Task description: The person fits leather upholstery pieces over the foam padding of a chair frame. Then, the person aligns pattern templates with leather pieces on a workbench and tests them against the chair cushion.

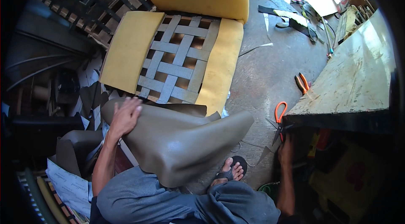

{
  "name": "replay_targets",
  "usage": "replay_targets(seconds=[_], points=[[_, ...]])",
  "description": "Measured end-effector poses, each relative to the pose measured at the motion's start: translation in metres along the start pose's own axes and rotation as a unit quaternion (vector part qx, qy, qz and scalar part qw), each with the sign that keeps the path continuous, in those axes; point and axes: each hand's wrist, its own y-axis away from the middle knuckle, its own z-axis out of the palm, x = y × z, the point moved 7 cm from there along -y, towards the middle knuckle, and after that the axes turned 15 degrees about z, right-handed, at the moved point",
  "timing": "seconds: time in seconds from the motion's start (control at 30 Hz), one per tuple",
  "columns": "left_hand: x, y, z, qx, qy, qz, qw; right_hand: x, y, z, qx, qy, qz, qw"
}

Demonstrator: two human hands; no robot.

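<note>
Resting palm down on the brown sheet (177, 139), the left hand (126, 116) was open, fingers extended, gripping nothing. The sheet spread rightward from under it, between the 2 hands. The right hand (285, 150) was right by the orange-handled scissors (279, 126), partly in shadow; whether it gripped them, I could not tell. Beyond the left hand stretched woven grey webbing (175, 69), flanked by 2 yellow foam panels (128, 51). Farther out from the right hand lay orange-handled pliers (302, 84).

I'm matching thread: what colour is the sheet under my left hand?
The leather-like sheet is plain brownish grey; the head view shows it best.
</note>
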Motion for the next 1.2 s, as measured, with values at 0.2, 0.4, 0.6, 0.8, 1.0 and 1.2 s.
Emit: replay_targets(seconds=[0.2,0.4,0.6,0.8,1.0,1.2], points=[[0.125,-0.011,0.03,-0.325,0.126,0.256,0.902,0.047,0.011,0.009,-0.253,0.133,0.104,0.953],[0.128,-0.041,0.077,-0.448,0.14,0.308,0.828,0.058,0.036,-0.082,-0.096,0.181,0.128,0.97],[0.137,-0.065,0.117,-0.488,0.146,0.337,0.792,-0.225,0.001,-0.022,-0.215,-0.269,-0.036,0.938],[0.146,-0.07,0.124,-0.484,0.146,0.333,0.796,-0.245,0.018,0.116,-0.473,-0.04,0.01,0.88],[0.147,-0.069,0.115,-0.473,0.143,0.341,0.8,-0.23,0.031,0.127,-0.617,-0.169,0.09,0.764],[0.142,-0.071,0.125,-0.489,0.13,0.328,0.797,-0.224,0.053,0.12,-0.521,-0.237,0.179,0.8]])
